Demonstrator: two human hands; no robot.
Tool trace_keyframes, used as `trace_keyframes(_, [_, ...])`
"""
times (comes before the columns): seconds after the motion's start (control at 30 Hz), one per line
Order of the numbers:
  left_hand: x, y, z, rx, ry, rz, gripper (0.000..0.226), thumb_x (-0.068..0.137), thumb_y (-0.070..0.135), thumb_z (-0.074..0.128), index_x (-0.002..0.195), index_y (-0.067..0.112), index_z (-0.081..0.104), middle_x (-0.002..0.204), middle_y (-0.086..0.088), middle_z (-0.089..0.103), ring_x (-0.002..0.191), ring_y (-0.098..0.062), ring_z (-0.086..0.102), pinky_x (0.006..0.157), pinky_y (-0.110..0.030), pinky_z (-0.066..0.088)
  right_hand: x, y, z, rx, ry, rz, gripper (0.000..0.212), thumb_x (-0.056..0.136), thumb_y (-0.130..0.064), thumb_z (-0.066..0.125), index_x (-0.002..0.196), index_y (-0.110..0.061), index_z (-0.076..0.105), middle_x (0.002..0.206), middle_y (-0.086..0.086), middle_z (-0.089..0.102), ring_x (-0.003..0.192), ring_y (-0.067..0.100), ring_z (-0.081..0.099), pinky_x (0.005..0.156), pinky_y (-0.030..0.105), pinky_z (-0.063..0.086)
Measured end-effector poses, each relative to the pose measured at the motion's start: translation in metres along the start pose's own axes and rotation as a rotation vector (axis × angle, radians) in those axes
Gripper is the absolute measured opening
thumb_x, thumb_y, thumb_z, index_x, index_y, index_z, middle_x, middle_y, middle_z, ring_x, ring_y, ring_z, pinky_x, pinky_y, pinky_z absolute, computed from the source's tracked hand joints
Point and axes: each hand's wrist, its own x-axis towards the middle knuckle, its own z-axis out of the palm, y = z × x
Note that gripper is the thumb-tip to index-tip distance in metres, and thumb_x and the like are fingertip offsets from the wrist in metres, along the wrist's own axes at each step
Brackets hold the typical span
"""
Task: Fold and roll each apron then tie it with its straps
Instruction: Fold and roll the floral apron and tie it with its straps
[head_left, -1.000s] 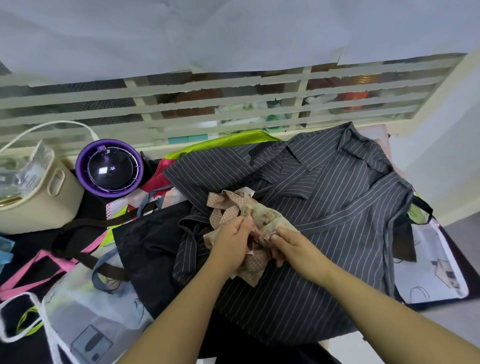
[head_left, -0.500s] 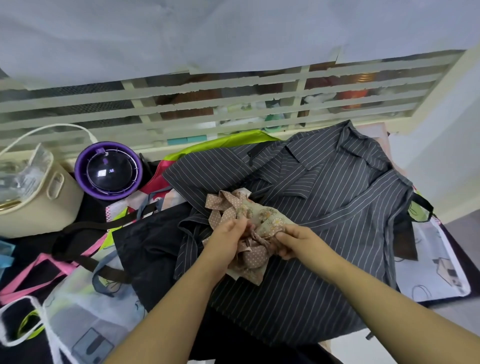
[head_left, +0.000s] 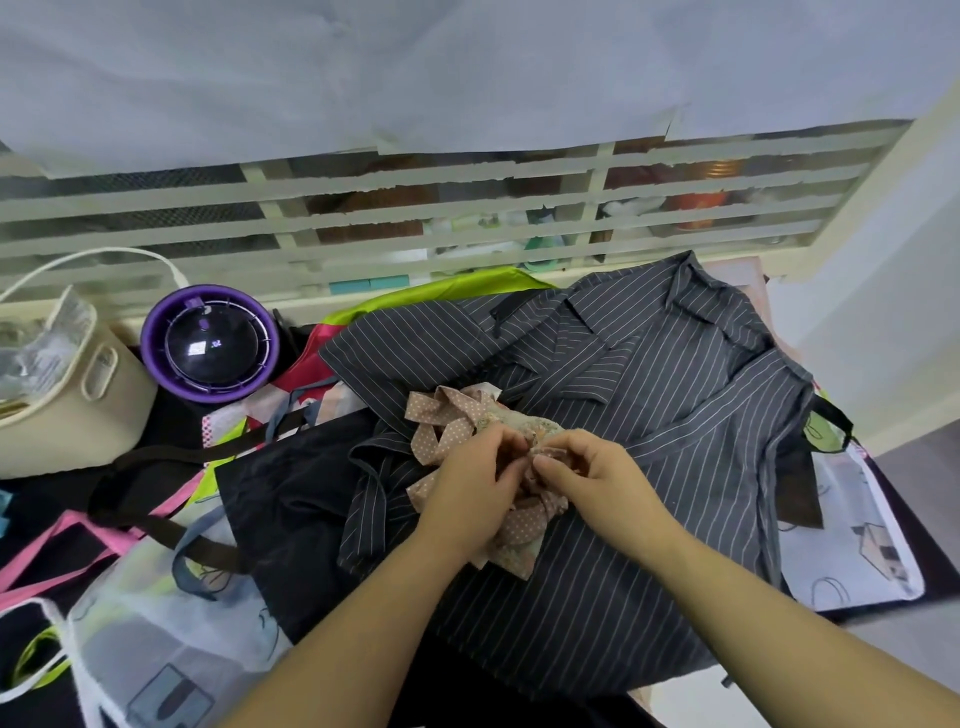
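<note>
Over the roll (head_left: 543, 427), pinching straps (head_left: 441, 415) with left hand (head_left: 472, 478) and right hand (head_left: 587, 467), now drawn fingertip to fingertip; probably cinching the knot.

No legible text or labels

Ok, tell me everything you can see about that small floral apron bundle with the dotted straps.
The floral apron bundle is a small roll of pale, flower-printed cloth, soft and crumpled. Its tan straps with white dots loop loosely at its far-left end and cross its near part. It lies on the grey striped apron. The left hand and right hand meet over its middle, fingers pinching the straps; whether a knot is there is hidden.
</note>
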Motion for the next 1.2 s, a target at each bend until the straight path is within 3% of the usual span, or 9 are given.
trace_keyframes(0.2, [0.003, 0.0, 0.002, -0.282, -0.114, -0.188, 0.012, 0.095, 0.015, 0.056, 0.106, 0.022, 0.058, 0.1, 0.009, 0.063, 0.095, -0.003, 0.06, 0.079, -0.014, 0.049, 0.006, 0.007, 0.001, 0.18, 0.058, 0.127, 0.01, 0.093, -0.016, 0.058, 0.093, -0.017, 0.068, 0.085, 0.0, 0.07, 0.078, 0.008, 0.065, 0.074, 0.023, 0.053])
trace_keyframes(0.27, [0.005, 0.001, 0.001, -0.286, -0.14, -0.228, 0.013, 0.096, 0.015, 0.054, 0.107, 0.022, 0.057, 0.101, 0.009, 0.061, 0.096, -0.005, 0.06, 0.079, -0.015, 0.048, 0.008, 0.011, 0.002, 0.412, 0.057, 0.192, 0.012, 0.095, -0.01, 0.054, 0.093, -0.009, 0.066, 0.08, 0.005, 0.069, 0.076, 0.015, 0.064, 0.078, 0.033, 0.053])
trace_keyframes(0.37, [0.009, 0.003, -0.003, -0.383, -0.152, -0.301, 0.016, 0.097, 0.012, 0.051, 0.1, 0.027, 0.056, 0.101, 0.005, 0.062, 0.088, -0.008, 0.06, 0.072, -0.017, 0.048, 0.012, 0.013, 0.001, 0.795, 0.121, 0.303, 0.018, 0.098, -0.006, 0.046, 0.089, -0.005, 0.062, 0.074, 0.006, 0.066, 0.069, 0.013, 0.06, 0.069, 0.023, 0.055])
trace_keyframes(0.47, [0.005, 0.008, 0.0, -0.411, -0.195, -0.3, 0.02, 0.096, 0.01, 0.052, 0.097, 0.029, 0.057, 0.099, 0.003, 0.062, 0.082, -0.007, 0.06, 0.066, -0.017, 0.051, 0.015, 0.019, -0.001, 0.924, 0.21, 0.452, 0.017, 0.099, -0.006, 0.044, 0.091, -0.005, 0.059, 0.067, 0.004, 0.068, 0.065, 0.011, 0.061, 0.066, 0.022, 0.056])
trace_keyframes(0.6, [-0.009, 0.008, 0.002, -0.313, -0.271, -0.232, 0.018, 0.094, 0.01, 0.055, 0.095, 0.028, 0.058, 0.097, 0.008, 0.06, 0.084, -0.003, 0.057, 0.074, -0.019, 0.05, 0.024, 0.029, -0.002, 0.927, 0.334, 0.623, 0.015, 0.098, -0.004, 0.047, 0.088, -0.005, 0.057, 0.066, 0.006, 0.063, 0.066, 0.014, 0.058, 0.072, 0.028, 0.053])
trace_keyframes(0.73, [-0.02, 0.007, -0.005, -0.081, -0.289, -0.114, 0.019, 0.093, 0.013, 0.057, 0.093, 0.032, 0.056, 0.103, 0.015, 0.053, 0.092, 0.005, 0.054, 0.079, -0.009, 0.043, 0.031, 0.038, -0.002, 0.87, 0.434, 0.742, 0.014, 0.096, -0.004, 0.051, 0.083, -0.006, 0.058, 0.071, 0.005, 0.057, 0.059, 0.011, 0.057, 0.066, 0.025, 0.052])
trace_keyframes(0.83, [-0.03, 0.002, -0.006, 0.063, -0.265, -0.064, 0.024, 0.093, 0.02, 0.059, 0.085, 0.041, 0.053, 0.104, 0.016, 0.041, 0.095, 0.004, 0.049, 0.092, -0.014, 0.042, 0.03, 0.047, -0.001, 0.816, 0.445, 0.788, 0.015, 0.095, -0.004, 0.052, 0.082, -0.007, 0.059, 0.071, 0.004, 0.059, 0.057, 0.01, 0.056, 0.059, 0.022, 0.053])
trace_keyframes(0.97, [-0.037, 0.0, -0.005, 0.099, -0.261, -0.024, 0.024, 0.092, 0.018, 0.059, 0.084, 0.039, 0.053, 0.094, 0.017, 0.044, 0.094, 0.006, 0.045, 0.087, -0.014, 0.041, 0.029, 0.051, 0.0, 0.811, 0.484, 0.834, 0.013, 0.096, -0.005, 0.053, 0.085, -0.007, 0.059, 0.073, 0.005, 0.059, 0.058, 0.011, 0.055, 0.053, 0.022, 0.05])
trace_keyframes(1.2, [-0.038, -0.008, -0.021, 0.093, -0.239, -0.017, 0.021, 0.092, 0.018, 0.058, 0.092, 0.039, 0.055, 0.096, 0.016, 0.057, 0.085, 0.004, 0.056, 0.077, -0.014, 0.047, 0.02, 0.035, -0.041, 0.391, 0.097, 0.628, 0.011, 0.093, -0.005, 0.056, 0.102, -0.008, 0.063, 0.084, 0.004, 0.064, 0.071, 0.012, 0.058, 0.07, 0.024, 0.052])
